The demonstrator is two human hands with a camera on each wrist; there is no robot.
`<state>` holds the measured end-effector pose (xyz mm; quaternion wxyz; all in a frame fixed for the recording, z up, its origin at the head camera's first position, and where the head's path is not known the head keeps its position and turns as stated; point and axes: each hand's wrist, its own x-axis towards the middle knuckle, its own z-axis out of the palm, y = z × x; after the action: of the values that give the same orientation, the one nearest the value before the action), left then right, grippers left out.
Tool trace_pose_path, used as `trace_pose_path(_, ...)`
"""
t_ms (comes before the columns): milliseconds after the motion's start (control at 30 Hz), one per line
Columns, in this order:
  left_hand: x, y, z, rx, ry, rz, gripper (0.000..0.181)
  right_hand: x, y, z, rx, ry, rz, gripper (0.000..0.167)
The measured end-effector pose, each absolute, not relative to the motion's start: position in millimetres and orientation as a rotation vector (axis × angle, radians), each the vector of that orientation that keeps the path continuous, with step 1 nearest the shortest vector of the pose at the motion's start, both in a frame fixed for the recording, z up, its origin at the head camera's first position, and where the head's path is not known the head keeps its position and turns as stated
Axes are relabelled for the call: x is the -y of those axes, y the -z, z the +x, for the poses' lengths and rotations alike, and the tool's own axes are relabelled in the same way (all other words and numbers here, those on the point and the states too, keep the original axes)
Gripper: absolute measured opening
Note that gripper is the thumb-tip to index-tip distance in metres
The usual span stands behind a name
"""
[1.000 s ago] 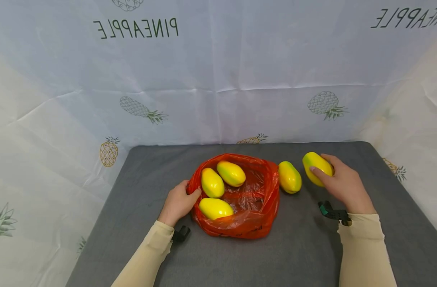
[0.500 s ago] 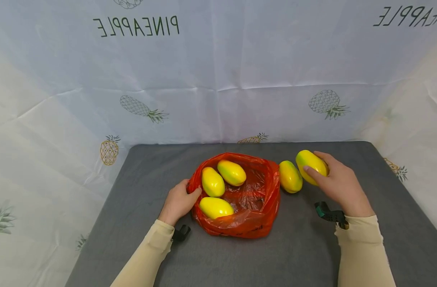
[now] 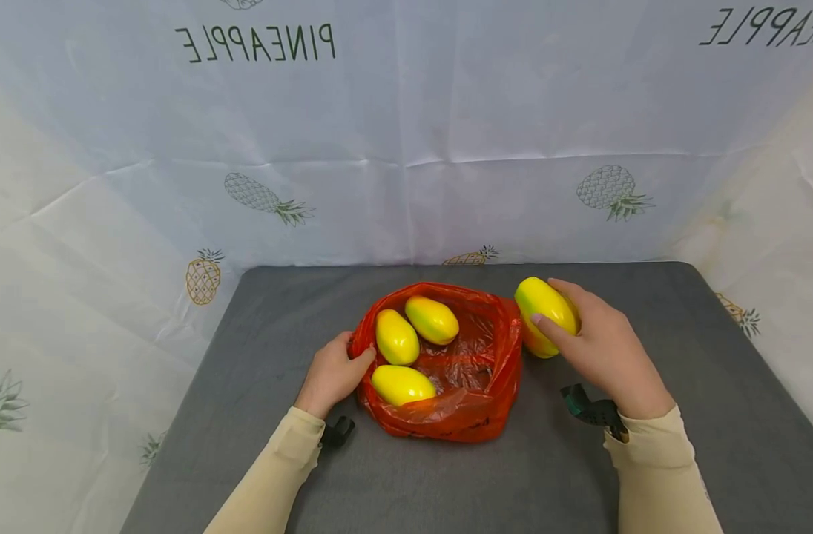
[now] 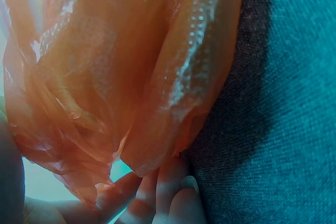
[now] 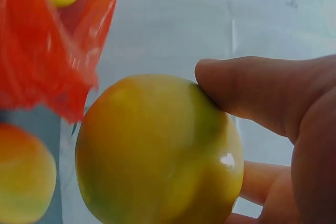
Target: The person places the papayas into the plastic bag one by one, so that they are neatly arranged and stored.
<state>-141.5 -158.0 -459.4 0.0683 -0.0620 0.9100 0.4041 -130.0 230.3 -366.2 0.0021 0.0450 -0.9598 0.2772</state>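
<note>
A red plastic bag (image 3: 469, 424) stands with its mouth spread in the middle of the table. Three yellow mangoes lie inside, one mango (image 3: 397, 337) at its left, one (image 3: 432, 320) at the back and one (image 3: 403, 385) in front. My left hand (image 3: 329, 377) pinches the bag's left rim. Just right of the bag, my right hand (image 3: 610, 352) holds a yellow-green mango (image 3: 545, 308) between thumb and fingers, lifted off the table. Beneath it, another mango (image 5: 23, 177) rests by the bag, mostly hidden in the head view.
A dark grey cloth covers the table (image 3: 280, 311). Behind it and at both sides hangs a pale curtain (image 3: 406, 111) printed with pineapples. Dark cameras sit on both wrists, the right wrist's camera (image 3: 590, 408) hanging low over the table.
My right hand has carried its mango leftward, from right of the loose mango to above it, close to the bag's right rim. The left hand and the bag stay in place.
</note>
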Motion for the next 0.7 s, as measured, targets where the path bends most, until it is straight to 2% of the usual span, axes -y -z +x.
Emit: trace_pose_path(700, 159, 461, -142, -2.744, -1.219, -0.178, 0.037, -181, 361, -110, 2.961, -0.952, 0.381, 0.07)
